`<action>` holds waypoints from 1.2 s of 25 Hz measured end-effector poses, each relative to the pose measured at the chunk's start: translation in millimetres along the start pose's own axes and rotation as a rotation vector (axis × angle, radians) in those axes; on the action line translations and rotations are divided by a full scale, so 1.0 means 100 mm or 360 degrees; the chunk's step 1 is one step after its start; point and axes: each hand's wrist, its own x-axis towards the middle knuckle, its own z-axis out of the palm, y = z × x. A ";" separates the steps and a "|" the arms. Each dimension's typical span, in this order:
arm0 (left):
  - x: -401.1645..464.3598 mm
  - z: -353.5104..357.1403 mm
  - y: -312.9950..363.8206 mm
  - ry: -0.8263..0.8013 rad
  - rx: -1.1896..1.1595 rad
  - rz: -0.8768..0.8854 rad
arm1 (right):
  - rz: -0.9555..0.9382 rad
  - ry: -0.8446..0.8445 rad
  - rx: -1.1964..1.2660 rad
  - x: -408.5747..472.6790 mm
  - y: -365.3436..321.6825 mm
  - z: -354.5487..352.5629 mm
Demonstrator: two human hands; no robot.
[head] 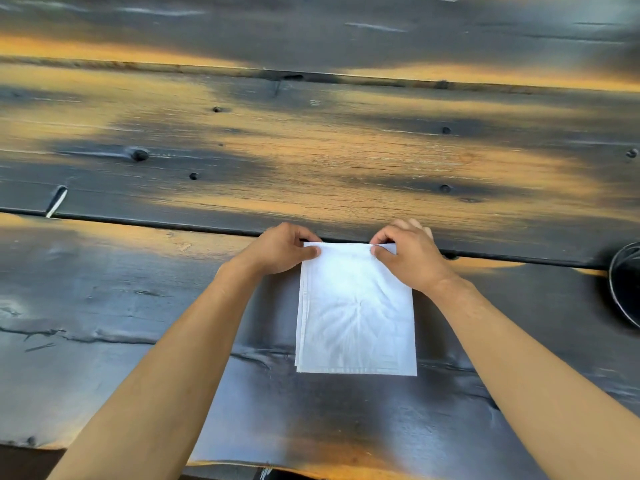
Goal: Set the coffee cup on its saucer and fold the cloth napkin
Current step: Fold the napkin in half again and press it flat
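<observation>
A white cloth napkin (356, 317) lies on the dark wooden table (311, 161), folded into a tall rectangle with layered edges along its left side. My left hand (280, 249) pinches its far left corner between thumb and fingers. My right hand (407, 256) pinches the far right corner the same way. Both far corners are slightly lifted off the wood. At the right edge of the view a dark round saucer (625, 285) is partly cut off. No coffee cup is in view.
The table is made of wide planks with gaps between them, stained black and orange. Its near edge runs along the bottom of the view. A small pale sliver (56, 201) sticks out of a plank gap at the left.
</observation>
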 end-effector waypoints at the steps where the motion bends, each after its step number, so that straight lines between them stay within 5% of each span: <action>1: 0.01 0.00 0.01 0.0034 0.0004 -0.0010 | 0.0049 -0.0006 -0.0086 -0.01 0.03 -0.01; 7: 0.04 0.04 0.00 0.0073 -0.0171 -0.0118 | 0.0301 -0.0039 -0.0438 -0.08 0.17 -0.15; 22: -0.03 0.40 -0.10 0.0579 0.0032 -0.0004 | 0.0646 0.0120 -0.0024 -0.14 0.04 -0.07; 26: -0.22 0.70 -0.23 0.1093 0.0829 0.0368 | 0.0276 0.0651 -0.0272 -0.27 -0.42 0.32; 30: -0.29 0.97 -0.39 0.0779 0.0927 0.0668 | -0.0117 0.0407 -0.0322 -0.32 -0.71 0.84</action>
